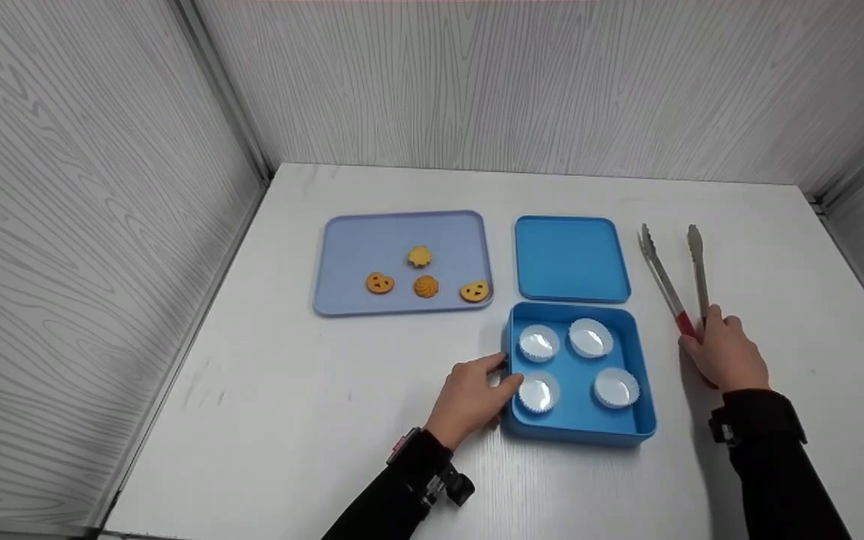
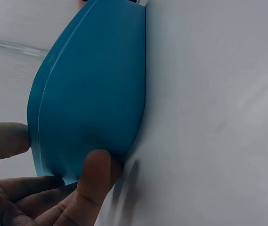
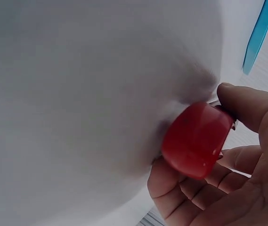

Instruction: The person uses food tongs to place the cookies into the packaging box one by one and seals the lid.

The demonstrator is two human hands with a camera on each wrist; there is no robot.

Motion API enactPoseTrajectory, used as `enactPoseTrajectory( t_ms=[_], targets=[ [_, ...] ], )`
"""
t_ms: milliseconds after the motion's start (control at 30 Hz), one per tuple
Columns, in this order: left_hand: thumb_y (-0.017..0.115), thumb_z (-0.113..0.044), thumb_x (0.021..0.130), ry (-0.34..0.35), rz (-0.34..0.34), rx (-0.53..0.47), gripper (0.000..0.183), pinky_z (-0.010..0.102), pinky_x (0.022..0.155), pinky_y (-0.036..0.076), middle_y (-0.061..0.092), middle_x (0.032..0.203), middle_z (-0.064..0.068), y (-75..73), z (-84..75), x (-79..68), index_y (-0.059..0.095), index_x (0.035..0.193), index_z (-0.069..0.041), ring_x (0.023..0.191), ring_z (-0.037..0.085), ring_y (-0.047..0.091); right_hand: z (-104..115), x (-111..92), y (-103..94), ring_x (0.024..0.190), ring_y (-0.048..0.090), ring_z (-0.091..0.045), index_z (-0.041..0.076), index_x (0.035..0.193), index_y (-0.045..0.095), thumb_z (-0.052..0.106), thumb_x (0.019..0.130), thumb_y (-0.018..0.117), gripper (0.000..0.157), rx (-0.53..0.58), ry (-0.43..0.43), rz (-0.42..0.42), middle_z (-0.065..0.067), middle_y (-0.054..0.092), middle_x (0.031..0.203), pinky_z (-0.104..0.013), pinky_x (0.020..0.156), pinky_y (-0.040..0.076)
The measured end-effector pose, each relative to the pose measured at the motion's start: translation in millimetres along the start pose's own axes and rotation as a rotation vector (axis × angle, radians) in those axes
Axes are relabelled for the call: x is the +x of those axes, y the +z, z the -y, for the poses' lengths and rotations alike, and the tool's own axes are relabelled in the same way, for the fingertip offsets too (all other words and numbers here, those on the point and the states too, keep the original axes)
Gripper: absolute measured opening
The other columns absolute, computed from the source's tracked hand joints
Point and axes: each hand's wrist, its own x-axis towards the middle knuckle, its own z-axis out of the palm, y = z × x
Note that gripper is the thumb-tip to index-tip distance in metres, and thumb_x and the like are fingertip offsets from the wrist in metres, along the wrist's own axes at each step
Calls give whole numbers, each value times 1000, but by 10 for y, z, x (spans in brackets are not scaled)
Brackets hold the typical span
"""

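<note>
My left hand (image 1: pixel 472 397) grips the left wall of a blue box (image 1: pixel 574 435), thumb at the rim and fingers along the outside. Close up, the left wrist view has the box's smooth outer wall (image 2: pixel 91 89) with fingertips pressed against it. Several white paper baking cups (image 1: pixel 591 337) stand inside the box, one right beside my thumb. To the box's right, my right hand (image 1: pixel 730 352) holds metal tongs (image 1: pixel 664 281) by their red handles, with the tong arms spread and pointing away from me. The red handle end (image 3: pixel 197 141) shows between thumb and fingers in the right wrist view.
Behind the box lies a flat blue lid (image 1: pixel 573 259). A lavender tray (image 1: pixel 357 247) at the back left carries several small cookies, including a pretzel-shaped one (image 1: pixel 379 283) and a round swirled one (image 1: pixel 426 286). Grey wood-grain panels (image 1: pixel 477 90) border the white table (image 1: pixel 289 420).
</note>
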Motion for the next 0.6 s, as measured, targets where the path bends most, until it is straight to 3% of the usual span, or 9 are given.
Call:
enactPoseTrajectory(
  t_ms=[100,333,600],
  targets=[
    [64,-34,99,11,-9,-2,51,39,110,47,66,137,6,-9,-23,-15,62,142,-9,128,18,59,1,-7,-19,67,56,-40,-16,122,39,18,100,58,45,9,-13,-22,-36,45,98,-48,55,51],
    [63,-32,99,-1,-9,-18,50,36,104,51,65,138,6,-29,-5,-54,61,143,-9,118,15,63,12,-42,-31,62,55,-41,-18,123,41,11,100,52,39,68,-5,-166,-39,41,105,-47,50,48],
    [63,-33,99,-13,-26,-16,50,37,105,50,65,139,5,-76,43,-114,61,143,-10,115,14,64,79,-67,-97,62,54,-47,-8,120,47,11,99,53,29,89,-40,-357,-31,43,102,-54,49,45]
  ],
)
